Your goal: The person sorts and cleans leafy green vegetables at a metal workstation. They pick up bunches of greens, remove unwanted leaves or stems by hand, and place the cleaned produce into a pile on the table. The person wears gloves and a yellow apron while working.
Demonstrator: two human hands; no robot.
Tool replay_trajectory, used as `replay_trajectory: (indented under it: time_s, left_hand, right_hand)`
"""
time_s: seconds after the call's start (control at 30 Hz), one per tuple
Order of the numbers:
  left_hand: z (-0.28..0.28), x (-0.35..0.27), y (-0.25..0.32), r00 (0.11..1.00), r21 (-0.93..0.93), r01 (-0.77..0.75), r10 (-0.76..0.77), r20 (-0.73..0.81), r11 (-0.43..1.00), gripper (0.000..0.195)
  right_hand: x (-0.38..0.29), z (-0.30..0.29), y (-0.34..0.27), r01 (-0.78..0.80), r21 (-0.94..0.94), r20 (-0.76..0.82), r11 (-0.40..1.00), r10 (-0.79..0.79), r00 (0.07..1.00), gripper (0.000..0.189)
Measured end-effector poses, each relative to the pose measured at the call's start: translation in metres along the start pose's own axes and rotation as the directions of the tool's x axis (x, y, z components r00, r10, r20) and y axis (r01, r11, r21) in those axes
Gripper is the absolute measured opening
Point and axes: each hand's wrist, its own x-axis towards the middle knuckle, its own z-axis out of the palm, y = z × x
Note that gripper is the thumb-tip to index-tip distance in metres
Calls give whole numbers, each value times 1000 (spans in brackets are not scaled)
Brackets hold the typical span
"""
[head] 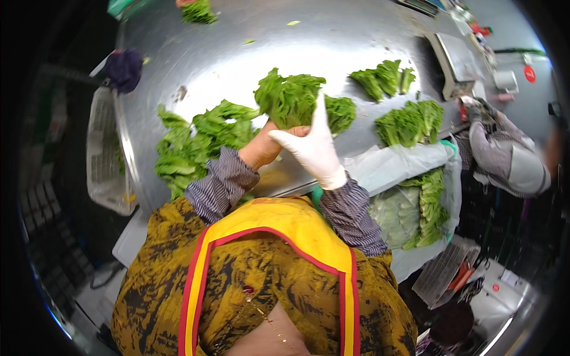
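Note:
My bare left hand grips a bunch of leafy green lettuce from below, its frilly leaves pointing away from me. On the bunch's right side rests my right hand in a white glove, thumb and fingers spread; whether it bears any of the weight is unclear. Behind the gloved fingers, another lettuce bunch is partly hidden. Loose lettuce leaves lie in a pile to the left of my hands. Two more groups of lettuce, an upper one and a lower one, lie on the right of the steel table.
A lined crate holding lettuce adjoins the table's near right edge. A white plastic basket stands beyond the left edge. Weighing scales sit at the right, where a co-worker in gloves stands. Another lettuce bunch is at the far edge.

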Motion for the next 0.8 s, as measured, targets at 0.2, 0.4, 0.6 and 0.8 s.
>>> replay_trajectory:
  time_s: [0.2,0.4,0.6,0.8]
  left_hand:
    - [21,35,13,953,511,-304,258,161,804,71]
    - [34,44,25,982,379,-187,164,92,906,78]
    - [2,26,-1,945,307,-267,310,-103,914,33]
    - [-13,11,-18,721,956,-212,692,12,204,41]
  right_hand:
    - [27,-29,10,-43,457,-149,888,124,981,48]
    - [60,-107,29,64,565,-241,823,91,966,43]
    - [129,-229,98,57,-155,-469,986,-124,874,61]
    - [157,-266,141,-498,-734,-477,461,172,862,87]
